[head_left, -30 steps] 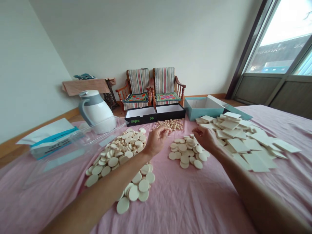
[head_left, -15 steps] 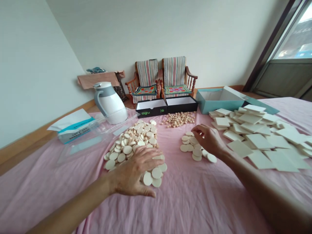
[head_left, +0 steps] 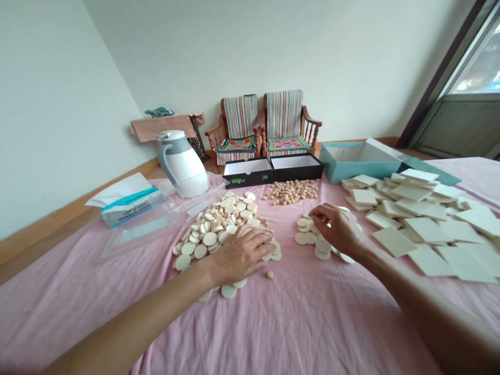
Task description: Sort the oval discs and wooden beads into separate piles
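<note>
A mixed heap of pale round wooden discs (head_left: 210, 239) and small wooden beads lies in front of me on the left. My left hand (head_left: 244, 252) rests palm down on its near right side, fingers extended over the discs; those under the palm are hidden. One loose bead (head_left: 270, 274) sits on the cloth just right of that hand. Over a smaller group of discs (head_left: 322, 246) on the right, my right hand (head_left: 339, 228) has its fingers curled with the thumb close to them. Whatever is between its fingertips is hidden. Farther back is a pile of beads (head_left: 292, 192).
Square wooden tiles (head_left: 429, 229) are heaped at the right. Behind stand two open black boxes (head_left: 250, 178) and a teal box (head_left: 361, 171). At left are a white-grey jug (head_left: 185, 169), a clear plastic tray (head_left: 160, 221) and a tissue pack (head_left: 130, 205). Pink cloth (head_left: 297, 323) covers the surface.
My left hand has moved forward and right across the discs, parting some from those near its wrist. A single bead now shows beside it. My right hand stays over the small group, its fingers slightly shifted.
</note>
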Demonstrator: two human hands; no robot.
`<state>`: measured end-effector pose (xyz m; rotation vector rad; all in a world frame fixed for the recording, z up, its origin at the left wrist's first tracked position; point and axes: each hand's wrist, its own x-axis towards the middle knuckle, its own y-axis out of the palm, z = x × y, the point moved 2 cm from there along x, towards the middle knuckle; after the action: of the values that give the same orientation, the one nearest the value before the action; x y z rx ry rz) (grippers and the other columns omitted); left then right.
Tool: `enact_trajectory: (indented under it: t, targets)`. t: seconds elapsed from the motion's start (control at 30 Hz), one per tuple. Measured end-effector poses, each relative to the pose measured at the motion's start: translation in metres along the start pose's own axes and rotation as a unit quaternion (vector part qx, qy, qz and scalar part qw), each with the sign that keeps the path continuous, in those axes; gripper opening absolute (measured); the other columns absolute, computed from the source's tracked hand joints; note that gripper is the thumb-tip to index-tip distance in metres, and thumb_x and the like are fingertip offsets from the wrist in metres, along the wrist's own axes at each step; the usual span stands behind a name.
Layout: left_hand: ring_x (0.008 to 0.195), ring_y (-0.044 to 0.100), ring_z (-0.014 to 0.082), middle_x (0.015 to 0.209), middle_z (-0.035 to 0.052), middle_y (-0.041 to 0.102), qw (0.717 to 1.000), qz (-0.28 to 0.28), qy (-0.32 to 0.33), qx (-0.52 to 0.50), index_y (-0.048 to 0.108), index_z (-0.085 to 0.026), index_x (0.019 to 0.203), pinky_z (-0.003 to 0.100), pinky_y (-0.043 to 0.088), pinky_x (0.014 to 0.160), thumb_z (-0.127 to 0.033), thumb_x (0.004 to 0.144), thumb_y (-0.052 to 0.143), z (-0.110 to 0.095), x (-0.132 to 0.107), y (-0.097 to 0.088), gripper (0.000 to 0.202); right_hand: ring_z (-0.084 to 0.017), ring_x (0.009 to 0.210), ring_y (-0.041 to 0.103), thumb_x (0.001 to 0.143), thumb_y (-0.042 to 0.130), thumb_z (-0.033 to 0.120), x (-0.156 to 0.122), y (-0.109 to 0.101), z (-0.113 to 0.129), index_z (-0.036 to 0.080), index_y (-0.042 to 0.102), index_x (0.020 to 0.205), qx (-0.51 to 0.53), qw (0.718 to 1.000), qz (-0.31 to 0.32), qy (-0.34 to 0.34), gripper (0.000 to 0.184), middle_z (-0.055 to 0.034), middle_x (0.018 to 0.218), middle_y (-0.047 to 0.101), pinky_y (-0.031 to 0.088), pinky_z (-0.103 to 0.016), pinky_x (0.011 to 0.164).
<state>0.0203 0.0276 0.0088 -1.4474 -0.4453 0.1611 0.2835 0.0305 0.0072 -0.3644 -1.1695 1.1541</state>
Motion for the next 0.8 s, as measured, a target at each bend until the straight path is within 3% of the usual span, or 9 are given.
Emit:
enact_trajectory:
  t: [0.17, 0.3, 0.43, 0.63, 0.7, 0.8]
  targets:
    - [0.121, 0.047, 0.0241, 0.127, 0.0071, 0.056, 0.999, -0.003, -0.021, 0.041, 0.052, -0.023, 0.122, 0.046, 0.029, 0.104, -0.030, 0.092, 0.050, 0.024, 0.023, 0.010, 0.031, -0.012, 0.059, 0.056, 0.079, 0.051, 0.020, -0.001, 0.001, 0.005, 0.018, 0.063, 0.074, -0.007, 1.000, 0.000, -0.004, 0.014, -0.0014, 0.069, 0.065, 0.039, -0.023, 0.058]
    - [0.122, 0.046, 0.0259, 0.132, 0.0091, 0.053, 0.997, -0.041, -0.048, 0.040, 0.051, -0.022, 0.126, 0.047, 0.031, 0.104, -0.036, 0.092, 0.050, 0.040, 0.029, 0.001, 0.037, -0.012, 0.060, 0.057, 0.080, 0.049, 0.020, -0.001, 0.002, 0.006, 0.018, 0.063, 0.074, -0.006, 1.000, 0.000, -0.012, 0.015, -0.0019, 0.071, 0.065, 0.040, -0.024, 0.059]
    - [0.124, 0.045, 0.0258, 0.133, 0.0104, 0.053, 0.998, -0.058, -0.025, -0.021, 0.049, -0.022, 0.131, 0.046, 0.030, 0.106, -0.044, 0.093, 0.044, 0.038, 0.002, -0.021, 0.044, -0.013, 0.060, 0.056, 0.080, 0.049, 0.020, -0.001, 0.004, 0.005, 0.019, 0.063, 0.074, -0.007, 1.000, 0.004, -0.017, 0.015, -0.0026, 0.072, 0.065, 0.040, -0.024, 0.059]
    - [0.130, 0.039, 0.0345, 0.141, 0.0145, 0.045, 0.994, 0.076, 0.019, -0.071, 0.044, -0.022, 0.136, 0.054, 0.023, 0.110, -0.069, 0.073, 0.057, 0.013, -0.061, -0.034, 0.080, -0.013, 0.061, 0.056, 0.082, 0.050, 0.021, -0.003, 0.010, 0.004, 0.018, 0.064, 0.079, 0.012, 0.999, 0.024, -0.025, 0.015, -0.0026, 0.074, 0.065, 0.040, -0.024, 0.060]
    - [0.134, 0.033, 0.0350, 0.145, 0.0145, 0.040, 0.994, 0.082, 0.025, -0.064, 0.038, -0.023, 0.141, 0.054, 0.022, 0.111, -0.068, 0.075, 0.055, 0.009, -0.073, -0.030, 0.081, -0.013, 0.062, 0.057, 0.083, 0.050, 0.022, -0.003, 0.011, 0.005, 0.018, 0.064, 0.078, 0.009, 0.999, 0.023, -0.032, 0.016, -0.0030, 0.074, 0.065, 0.040, -0.024, 0.060]
    - [0.137, 0.029, 0.0318, 0.147, 0.0121, 0.038, 0.997, 0.064, 0.021, -0.035, 0.033, -0.025, 0.143, 0.053, 0.020, 0.111, -0.055, 0.087, 0.050, 0.009, -0.075, -0.021, 0.066, -0.013, 0.062, 0.058, 0.082, 0.049, 0.021, -0.004, 0.013, 0.007, 0.018, 0.065, 0.079, 0.003, 0.999, 0.024, -0.037, 0.016, -0.0034, 0.076, 0.066, 0.041, -0.025, 0.060]
